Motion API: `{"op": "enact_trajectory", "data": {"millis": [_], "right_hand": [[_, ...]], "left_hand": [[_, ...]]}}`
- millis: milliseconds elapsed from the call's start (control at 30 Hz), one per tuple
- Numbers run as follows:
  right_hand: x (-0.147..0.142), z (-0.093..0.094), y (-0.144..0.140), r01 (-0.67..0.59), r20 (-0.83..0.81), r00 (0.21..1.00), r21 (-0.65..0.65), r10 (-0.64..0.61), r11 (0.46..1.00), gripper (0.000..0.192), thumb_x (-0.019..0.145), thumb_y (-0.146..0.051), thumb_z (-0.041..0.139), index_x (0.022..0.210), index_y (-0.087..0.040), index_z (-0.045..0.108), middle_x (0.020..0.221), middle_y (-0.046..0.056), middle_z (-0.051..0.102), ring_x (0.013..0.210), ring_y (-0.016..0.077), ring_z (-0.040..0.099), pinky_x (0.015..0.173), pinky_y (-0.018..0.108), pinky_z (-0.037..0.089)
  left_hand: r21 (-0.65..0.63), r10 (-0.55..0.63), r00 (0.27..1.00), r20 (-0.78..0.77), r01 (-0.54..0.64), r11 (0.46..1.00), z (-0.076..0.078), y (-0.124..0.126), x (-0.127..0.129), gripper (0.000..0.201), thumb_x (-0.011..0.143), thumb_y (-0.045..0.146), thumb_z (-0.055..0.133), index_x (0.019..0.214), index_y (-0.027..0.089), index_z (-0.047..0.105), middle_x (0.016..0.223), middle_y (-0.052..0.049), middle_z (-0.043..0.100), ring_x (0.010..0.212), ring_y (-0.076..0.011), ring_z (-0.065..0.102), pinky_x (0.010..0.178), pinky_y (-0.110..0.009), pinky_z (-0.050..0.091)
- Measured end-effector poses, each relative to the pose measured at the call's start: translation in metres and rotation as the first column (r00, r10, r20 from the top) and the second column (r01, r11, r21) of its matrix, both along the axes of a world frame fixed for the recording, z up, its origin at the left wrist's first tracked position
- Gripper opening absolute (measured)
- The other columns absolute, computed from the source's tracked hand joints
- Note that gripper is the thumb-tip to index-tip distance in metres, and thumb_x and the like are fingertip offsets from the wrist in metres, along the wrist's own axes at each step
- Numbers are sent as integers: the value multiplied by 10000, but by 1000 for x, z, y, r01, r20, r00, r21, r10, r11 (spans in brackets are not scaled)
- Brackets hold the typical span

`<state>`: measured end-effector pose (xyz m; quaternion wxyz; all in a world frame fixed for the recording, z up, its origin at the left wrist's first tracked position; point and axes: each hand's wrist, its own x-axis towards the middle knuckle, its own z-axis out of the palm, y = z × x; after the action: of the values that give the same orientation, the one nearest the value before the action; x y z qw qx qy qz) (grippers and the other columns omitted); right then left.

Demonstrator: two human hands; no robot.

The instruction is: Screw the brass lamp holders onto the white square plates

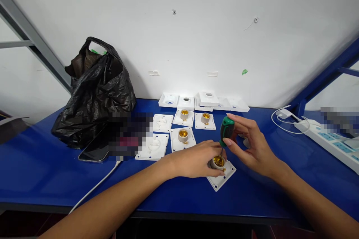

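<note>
My right hand (249,143) grips a green and black screwdriver (227,129) by its handle. The screwdriver stands nearly upright, its shaft reaching down into a lamp socket (218,161) with a brass-coloured inside. Around that socket my left hand (198,158) is closed, holding it against a square white base plate (217,183) on the table. The screwdriver's tip is hidden inside the socket. Behind my left hand are white plates with sockets on them, such as the socket (183,135) nearest to it. Two white plates without sockets, one of them the front plate (153,146), lie further left.
White square covers (186,102) line the wall at the back. A black plastic bag (98,97) stands at the left on the blue table (168,199), beside a phone (95,147) with a white cable (97,186). At right lies a white power strip (329,140).
</note>
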<state>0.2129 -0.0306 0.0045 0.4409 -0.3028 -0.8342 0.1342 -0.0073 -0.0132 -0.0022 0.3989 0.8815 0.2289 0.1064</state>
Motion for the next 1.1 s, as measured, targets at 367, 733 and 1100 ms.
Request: {"op": "enact_trajectory", "data": {"millis": [367, 733, 1100], "right_hand": [[1, 1, 0, 8, 31, 1000, -14, -7, 1000, 698, 1009, -214, 669, 1609, -357, 343, 949, 1, 654, 716, 176, 652, 648, 379, 615], [1, 2, 1, -6, 34, 999, -21, 7, 1000, 716, 1010, -206, 666, 1620, -367, 328, 950, -10, 652, 722, 162, 647, 649, 359, 597], [0, 2, 0, -8, 35, 999, -18, 9, 1000, 700, 1015, -207, 660, 1617, -353, 334, 926, -12, 657, 704, 156, 636, 649, 347, 602]], "left_hand": [[2, -3, 1000, 6, 3, 1000, -2, 1, 0, 227, 975, 336, 753, 1111, 198, 634, 1279, -88, 609, 1270, -265, 580, 1140, -399, 428], [34, 7, 1000, -5, -6, 999, 0, 0, 0, 251, 970, 332, 766, 1124, 177, 643, 1269, -88, 619, 1244, -260, 609, 1117, -370, 452], [40, 1, 1000, 14, -2, 999, -3, 0, 0, 248, 968, 330, 765, 1113, 176, 635, 1265, -89, 623, 1241, -266, 608, 1108, -380, 459]]}}
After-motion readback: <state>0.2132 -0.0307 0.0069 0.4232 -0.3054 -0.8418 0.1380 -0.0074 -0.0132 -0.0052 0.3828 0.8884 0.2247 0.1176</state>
